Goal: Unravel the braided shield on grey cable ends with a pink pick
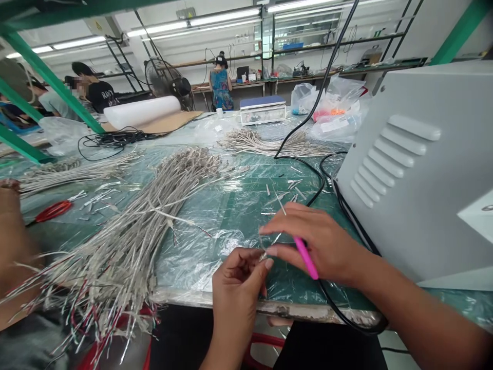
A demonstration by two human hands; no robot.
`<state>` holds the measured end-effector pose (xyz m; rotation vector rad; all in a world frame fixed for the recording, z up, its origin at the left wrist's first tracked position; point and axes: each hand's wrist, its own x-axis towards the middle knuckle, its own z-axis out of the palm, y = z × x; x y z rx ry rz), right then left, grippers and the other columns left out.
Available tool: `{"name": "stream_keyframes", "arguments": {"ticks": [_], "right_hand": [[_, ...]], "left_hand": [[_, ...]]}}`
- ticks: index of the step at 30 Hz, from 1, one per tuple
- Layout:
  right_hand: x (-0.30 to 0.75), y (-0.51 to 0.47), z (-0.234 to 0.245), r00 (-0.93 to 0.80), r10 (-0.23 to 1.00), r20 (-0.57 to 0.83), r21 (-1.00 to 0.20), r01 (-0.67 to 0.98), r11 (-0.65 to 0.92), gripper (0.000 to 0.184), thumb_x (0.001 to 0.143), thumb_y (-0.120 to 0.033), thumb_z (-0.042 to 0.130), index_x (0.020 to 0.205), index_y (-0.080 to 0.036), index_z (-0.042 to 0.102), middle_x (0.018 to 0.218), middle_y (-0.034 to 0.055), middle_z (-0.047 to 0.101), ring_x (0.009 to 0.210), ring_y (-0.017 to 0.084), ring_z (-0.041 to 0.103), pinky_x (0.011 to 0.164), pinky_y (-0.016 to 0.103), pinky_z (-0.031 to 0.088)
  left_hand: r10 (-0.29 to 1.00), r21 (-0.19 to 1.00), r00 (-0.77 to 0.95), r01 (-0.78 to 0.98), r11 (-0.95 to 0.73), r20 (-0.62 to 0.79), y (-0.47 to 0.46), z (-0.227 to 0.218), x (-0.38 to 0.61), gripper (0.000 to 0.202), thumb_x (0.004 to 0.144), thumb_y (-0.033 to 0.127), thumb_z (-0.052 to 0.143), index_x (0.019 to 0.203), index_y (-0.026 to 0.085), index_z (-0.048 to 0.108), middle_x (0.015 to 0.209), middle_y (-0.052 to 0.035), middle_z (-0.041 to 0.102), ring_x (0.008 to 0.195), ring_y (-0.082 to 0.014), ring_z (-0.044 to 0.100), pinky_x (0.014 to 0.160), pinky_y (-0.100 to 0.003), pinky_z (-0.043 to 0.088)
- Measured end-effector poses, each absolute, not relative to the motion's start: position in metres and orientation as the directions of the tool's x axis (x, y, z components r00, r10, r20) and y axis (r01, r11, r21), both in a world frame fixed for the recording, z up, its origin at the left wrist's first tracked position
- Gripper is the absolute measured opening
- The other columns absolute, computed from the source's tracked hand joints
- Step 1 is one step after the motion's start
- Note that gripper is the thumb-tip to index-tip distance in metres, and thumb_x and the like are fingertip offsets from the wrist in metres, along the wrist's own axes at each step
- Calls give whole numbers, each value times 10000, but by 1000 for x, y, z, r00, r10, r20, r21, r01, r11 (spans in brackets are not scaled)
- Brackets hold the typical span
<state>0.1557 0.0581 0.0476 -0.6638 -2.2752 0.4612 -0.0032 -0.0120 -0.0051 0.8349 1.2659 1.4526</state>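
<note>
My left hand (236, 280) is near the table's front edge, its fingers pinched on the end of a thin grey wire (264, 255). My right hand (311, 239) hovers just right of it, fingers closed on the same wire end, with a pink tool (306, 257) tucked under the palm. A large bundle of grey braided wires (131, 241) with red and white ends lies to the left, spilling over the edge.
A grey metal machine box (419, 169) stands at the right, black cables (319, 180) running beside it. More wire bundles (269, 141), red-handled cutters (52, 210), plastic bags (331, 110) and a white roll (142, 110) lie further back. Another person's arm (11, 241) is at the left edge; people work behind.
</note>
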Motion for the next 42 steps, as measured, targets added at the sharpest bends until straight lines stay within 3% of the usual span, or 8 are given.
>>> {"name": "stream_keyframes", "arguments": {"ticks": [4, 11, 16, 19, 23, 27, 32, 42], "right_hand": [[163, 65, 49, -779, 498, 380, -272, 421, 866, 125, 931, -269, 600, 911, -174, 679, 752, 31, 621, 721, 166, 514, 661, 277, 399], [157, 61, 44, -801, 487, 348, -113, 480, 870, 202, 959, -169, 499, 800, -172, 624, 755, 34, 589, 737, 169, 460, 676, 294, 335], [151, 57, 37, -830, 435, 349, -69, 440, 895, 216, 951, -129, 480, 761, -182, 568, 737, 27, 557, 738, 178, 433, 653, 309, 287], [148, 54, 27, -816, 460, 349, -139, 440, 887, 205, 941, -118, 495, 756, -187, 549, 730, 18, 533, 722, 179, 434, 629, 306, 272], [143, 53, 18, -786, 546, 291, -252, 487, 836, 224, 930, -94, 481, 731, -186, 528, 720, 20, 539, 710, 183, 458, 611, 302, 278], [140, 52, 21, -759, 635, 141, -417, 536, 734, 198, 946, -152, 486, 760, -196, 538, 737, 18, 584, 715, 189, 514, 597, 290, 307], [144, 51, 25, -727, 684, -53, -618, 562, 550, 214, 976, -281, 464, 788, -210, 538, 773, 14, 609, 696, 173, 552, 617, 283, 364], [148, 49, 25, -723, 643, -251, -792, 535, 293, 300, 989, -420, 400, 805, -215, 519, 757, -1, 606, 717, 163, 557, 650, 255, 420]], "left_hand": [[935, 990, -350, -141, 9, -58, -15, -2, 4, 102, 715, 227, 780, 751, 170, 703, 555, 58, 548, 464, -54, 441, 456, -163, 355], [917, 999, -397, -18, -40, 30, -17, -3, 5, 63, 724, 185, 763, 752, 183, 707, 681, 11, 654, 656, -132, 564, 604, -204, 438], [934, 936, -283, 331, -120, 220, -17, -7, -15, 43, 756, 166, 732, 738, 199, 710, 654, 12, 624, 589, -138, 524, 572, -234, 389], [928, 828, -131, 506, -240, 350, -15, -6, -27, 111, 783, 109, 689, 731, 203, 712, 646, 8, 600, 568, -134, 508, 559, -239, 356], [928, 715, 85, 613, -336, 363, -12, -11, -37, 135, 859, 102, 591, 807, 179, 690, 727, -36, 609, 660, -161, 562, 614, -256, 394], [905, 634, 173, 662, -399, 390, -12, -20, -40, 162, 897, 119, 535, 853, 145, 688, 750, -75, 609, 714, -189, 578, 635, -285, 410], [877, 620, 251, 628, -470, 411, -15, -21, -43, 161, 906, 151, 538, 864, 153, 693, 753, -73, 618, 693, -185, 572, 628, -296, 415], [816, 641, 288, 510, -573, 501, -23, -23, -49, 170, 912, 153, 552, 932, 155, 721, 809, -108, 696, 699, -183, 625, 651, -297, 458]]}}
